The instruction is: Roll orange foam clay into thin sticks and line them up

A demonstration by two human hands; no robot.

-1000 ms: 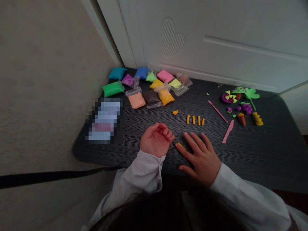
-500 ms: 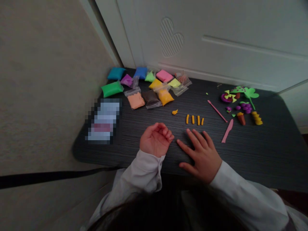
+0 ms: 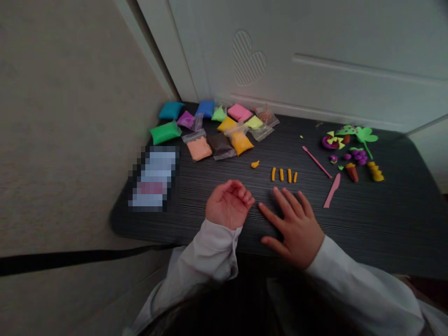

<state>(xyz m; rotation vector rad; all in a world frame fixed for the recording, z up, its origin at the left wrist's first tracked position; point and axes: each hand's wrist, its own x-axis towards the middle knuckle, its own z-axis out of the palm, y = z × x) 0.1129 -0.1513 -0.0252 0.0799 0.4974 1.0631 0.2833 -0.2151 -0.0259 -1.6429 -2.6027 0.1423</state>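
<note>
My left hand (image 3: 230,204) rests palm up over the table's near side, its fingers loosely curled together, with nothing visible in them. To the right, my right hand (image 3: 297,226) lies palm down with its fingers spread; whatever is under the palm is hidden. Just beyond its fingertips several short yellow clay strips (image 3: 281,175) stand in a row. A small yellow clay lump (image 3: 255,164) with a pointed end lies to the left of them. Right of my right hand are a pink plastic clay knife (image 3: 332,191) and a thin pink modelling stick (image 3: 317,162).
Bags of coloured clay (image 3: 224,144) sit along the back left of the dark table (image 3: 392,228). A blurred-out phone-like object (image 3: 156,179) lies at the left. Small clay figures, including purple grapes (image 3: 359,156) and a green flower shape (image 3: 367,135), are at the right. A white panel (image 3: 315,28) rises behind.
The view has shifted slightly, so everything sits a little lower and further right. Both hands keep the same pose, and nothing on the table has visibly moved.
</note>
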